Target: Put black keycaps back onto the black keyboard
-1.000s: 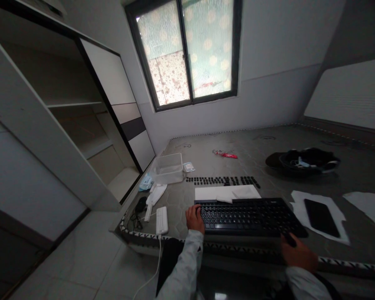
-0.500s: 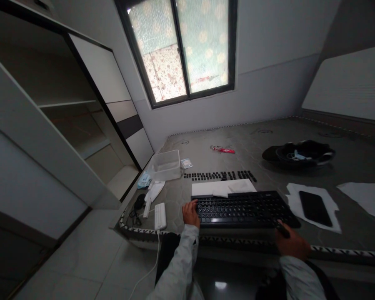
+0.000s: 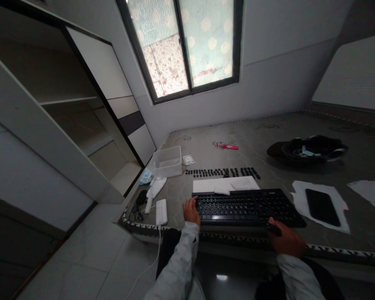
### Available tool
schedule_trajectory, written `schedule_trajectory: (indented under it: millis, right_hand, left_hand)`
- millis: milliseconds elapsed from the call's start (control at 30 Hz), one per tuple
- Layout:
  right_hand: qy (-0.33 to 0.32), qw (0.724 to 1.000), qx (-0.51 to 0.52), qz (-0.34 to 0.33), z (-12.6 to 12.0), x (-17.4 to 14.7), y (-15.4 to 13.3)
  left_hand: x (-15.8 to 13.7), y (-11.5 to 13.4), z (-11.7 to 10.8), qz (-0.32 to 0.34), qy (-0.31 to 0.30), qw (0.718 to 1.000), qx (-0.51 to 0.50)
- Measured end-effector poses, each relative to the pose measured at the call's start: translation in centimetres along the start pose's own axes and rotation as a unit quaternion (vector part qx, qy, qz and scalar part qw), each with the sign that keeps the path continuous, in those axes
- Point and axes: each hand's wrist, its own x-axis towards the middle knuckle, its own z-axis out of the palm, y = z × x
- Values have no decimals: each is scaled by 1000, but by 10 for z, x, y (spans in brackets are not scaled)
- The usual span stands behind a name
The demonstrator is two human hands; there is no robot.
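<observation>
A black keyboard (image 3: 231, 209) lies near the front edge of the bed; many of its key places look bare of keycaps, though the fine detail is dim. Its left end is gripped by my left hand (image 3: 191, 211), thumb on top. Over the lower right part of the keyboard, my right hand (image 3: 286, 238) is closed round a small black tool (image 3: 273, 228), whose kind I cannot make out. Behind the keyboard, rows of loose black keycaps (image 3: 223, 172) lie on the mattress, with white paper (image 3: 206, 185) in between.
A clear plastic box (image 3: 167, 162) stands at the back left. Nearer sit a white power strip (image 3: 161, 211) and a tangled black cable (image 3: 137, 206). To the right are a phone (image 3: 323, 207) on paper and a dark cap (image 3: 309, 151). A red packet (image 3: 226, 146) lies farther back.
My right hand has shifted slightly left along the keyboard's front, with the black tool still in it. My left hand keeps its grip. The whole view has tilted a little.
</observation>
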Motion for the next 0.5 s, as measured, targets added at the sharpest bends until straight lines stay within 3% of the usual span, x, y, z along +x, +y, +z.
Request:
schedule_trajectory:
  millis: [167, 300, 400, 500]
  right_hand:
    - [31, 997, -10, -77, 0, -4, -19]
    - [72, 991, -26, -111, 4, -8, -16]
    - [60, 993, -12, -98, 6, -13, -9]
    - [3, 997, 56, -49, 6, -17, -6]
  left_hand:
    - [-1, 5, -2, -13, 4, 1000, -9]
    - [-1, 8, -10, -23, -25, 999, -37]
    - [4, 6, -14, -53, -44, 994, -82]
    - [16, 1, -14, -111, -83, 980, -145]
